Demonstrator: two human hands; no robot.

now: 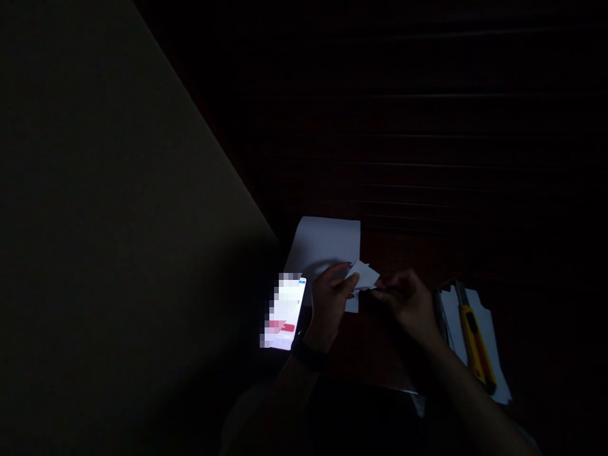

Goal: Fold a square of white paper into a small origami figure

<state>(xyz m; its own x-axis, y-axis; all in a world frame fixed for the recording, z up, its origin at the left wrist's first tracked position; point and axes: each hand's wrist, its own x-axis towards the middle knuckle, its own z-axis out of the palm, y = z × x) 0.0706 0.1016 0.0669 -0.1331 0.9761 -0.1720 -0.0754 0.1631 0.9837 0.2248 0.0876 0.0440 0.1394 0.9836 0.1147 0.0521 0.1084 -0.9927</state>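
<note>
A small piece of folded white paper (365,276) with pointed corners is pinched in my left hand (329,297), the thumb lying on top of it. My right hand (409,303) is closed at the paper's lower right corner, its fingertips pressed together there. In the dim light I cannot make out exactly how much of the corner those fingertips grip. Behind and under my left hand lies a larger white sheet of paper (327,244), partly covered by the hand and the folded piece. A dark band (310,354) circles my left wrist.
A lit phone (291,313) stands tilted left of my left hand. To the right, a yellow utility knife (475,345) rests on a stack of white papers (489,329) beside my right forearm. A pale wall (118,190) rises on the left; dark wooden paneling (403,136) is behind.
</note>
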